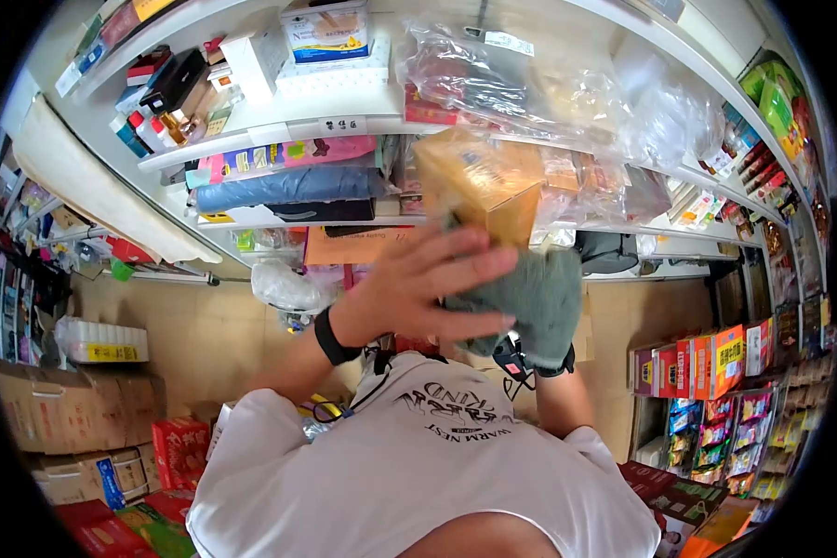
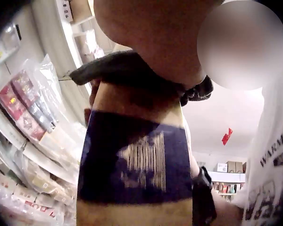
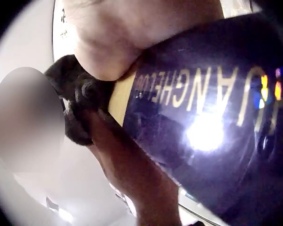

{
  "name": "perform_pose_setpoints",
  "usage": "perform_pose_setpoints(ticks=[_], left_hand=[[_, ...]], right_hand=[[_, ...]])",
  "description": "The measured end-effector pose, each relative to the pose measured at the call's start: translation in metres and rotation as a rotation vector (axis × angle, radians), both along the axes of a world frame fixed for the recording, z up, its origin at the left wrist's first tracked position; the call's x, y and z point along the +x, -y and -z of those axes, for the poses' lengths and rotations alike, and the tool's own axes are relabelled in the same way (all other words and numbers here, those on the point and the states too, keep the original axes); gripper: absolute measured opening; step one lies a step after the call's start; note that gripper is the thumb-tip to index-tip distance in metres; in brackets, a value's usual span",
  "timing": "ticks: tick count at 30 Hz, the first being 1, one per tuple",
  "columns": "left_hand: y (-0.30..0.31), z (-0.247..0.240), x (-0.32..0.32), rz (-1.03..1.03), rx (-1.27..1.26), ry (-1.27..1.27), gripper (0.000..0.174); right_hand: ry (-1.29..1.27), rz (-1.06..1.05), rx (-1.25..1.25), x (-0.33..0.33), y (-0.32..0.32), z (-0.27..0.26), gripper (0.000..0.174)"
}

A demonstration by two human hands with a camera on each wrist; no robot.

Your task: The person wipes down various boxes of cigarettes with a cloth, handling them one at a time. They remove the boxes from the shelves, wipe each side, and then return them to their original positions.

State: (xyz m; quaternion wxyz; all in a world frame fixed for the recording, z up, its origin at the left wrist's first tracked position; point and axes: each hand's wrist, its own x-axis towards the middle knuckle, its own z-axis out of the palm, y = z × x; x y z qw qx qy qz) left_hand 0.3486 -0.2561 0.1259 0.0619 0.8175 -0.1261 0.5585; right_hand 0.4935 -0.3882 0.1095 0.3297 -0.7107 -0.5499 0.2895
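A shiny gold box (image 1: pixel 507 200) is held up in front of the shelves. Its dark blue label (image 2: pixel 108 160) bears a barcode in the left wrist view, and a dark blue side (image 3: pixel 179 146) with gold letters fills much of the right wrist view. A grey-green cloth (image 1: pixel 544 298) hangs just below the box. My left hand (image 1: pixel 418 279) lies across the cloth and the box's lower end, its fingers fairly straight and spread. The heel of my right hand (image 3: pixel 127 33) rests against the box's edge; the cloth hides its fingers in the head view, so I cannot tell their grip.
Ahead are shelves with plastic-wrapped goods (image 1: pixel 474 74), a white and blue tin (image 1: pixel 325 33) and folded blue fabric (image 1: pixel 279 192). Cardboard cartons (image 1: pixel 79 405) are stacked at the left. Orange and red boxes (image 1: pixel 707 363) stand at the right above hanging snack packets (image 1: pixel 716 437).
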Motion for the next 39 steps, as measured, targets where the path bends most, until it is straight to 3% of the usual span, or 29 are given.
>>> perform_pose_setpoints(ticks=[2,3,4,6,7,9,10,12,14,15,16,17,18,20,21,23,26,28,29,30,32,34,36,39], left_hand=[[-0.019,-0.027,-0.001,0.010,-0.044,-0.007,0.041],[-0.024,-0.043,-0.002,0.029,-0.087,-0.015,0.041],[-0.022,-0.060,-0.002,0.029,-0.179,-0.033,0.043],[-0.032,-0.067,-0.005,0.098,-0.455,-0.201,0.040],[-0.034,-0.064,-0.005,0.093,-0.463,-0.205,0.040],[-0.033,-0.052,-0.003,0.407,-1.221,-0.239,0.037],[-0.032,-0.043,0.001,0.408,-1.230,-0.245,0.037],[-0.032,-0.023,0.012,0.288,-0.928,0.046,0.037],[-0.035,-0.004,0.017,0.292,-0.843,0.111,0.039],[-0.038,0.008,0.018,0.145,-0.592,0.160,0.039],[-0.040,0.015,0.017,0.001,-0.338,0.204,0.038],[-0.025,0.016,0.003,-0.073,-0.420,-0.049,0.036],[-0.020,0.024,0.004,0.050,-0.388,-0.104,0.034],[-0.015,0.041,0.002,0.246,-0.336,-0.273,0.032],[-0.009,0.044,-0.004,0.295,-0.330,-0.320,0.030],[-0.005,0.056,-0.011,0.340,-0.311,-0.358,0.028],[0.004,0.094,-0.020,0.308,-0.498,-0.261,0.035],[0.008,0.105,-0.015,0.208,-0.908,-0.054,0.046],[0.011,0.105,-0.008,0.295,-1.055,-0.014,0.055],[0.010,0.106,-0.007,0.289,-1.054,-0.014,0.055],[0.007,0.102,-0.004,0.162,-1.004,-0.061,0.053],[0.004,0.088,-0.007,0.062,-0.936,-0.043,0.048],[-0.003,0.074,-0.017,0.069,-0.654,-0.184,0.042],[-0.006,0.056,-0.020,0.117,-0.672,-0.245,0.042]], right_hand=[[-0.157,-0.033,0.527,-0.002,0.002,0.018,0.048],[-0.432,-0.041,0.274,0.004,-0.007,0.027,0.049],[-0.543,-0.093,0.312,0.012,-0.014,0.042,0.070],[-0.523,-0.213,0.536,0.001,-0.021,0.023,0.075],[-0.523,-0.285,0.526,0.004,-0.020,0.019,0.079],[-0.641,-0.233,0.462,0.003,-0.016,0.025,0.079],[-0.748,-0.179,0.413,0.004,-0.014,0.028,0.080],[-0.757,-0.160,0.411,0.005,-0.013,0.035,0.079],[-0.873,-0.088,0.349,0.002,-0.012,0.036,0.088],[-0.876,-0.080,0.345,0.003,-0.011,0.036,0.088],[-1.172,0.024,0.361,0.004,-0.015,0.035,0.085],[-1.467,0.135,0.373,0.001,-0.022,0.022,0.082],[-1.652,-0.022,0.539,-0.004,-0.028,0.001,0.077],[-1.613,-0.176,0.579,0.021,-0.039,0.014,0.075],[-1.508,0.075,0.628,0.024,-0.040,0.014,0.076],[-1.483,0.212,0.665,0.034,-0.046,0.019,0.079],[-1.413,0.333,0.778,0.026,-0.047,0.017,0.077],[-1.379,0.369,0.871,0.025,-0.053,0.017,0.075],[-1.145,0.472,0.835,0.026,-0.055,0.021,0.071],[-0.910,0.565,0.794,0.025,-0.057,0.023,0.068],[-1.182,0.504,0.744,0.018,-0.060,0.011,0.061],[-1.117,0.487,0.761,0.014,-0.064,0.022,0.060],[-1.061,0.377,0.646,0.015,-0.060,0.021,0.055],[-1.123,0.277,0.548,0.017,-0.054,0.027,0.049]])
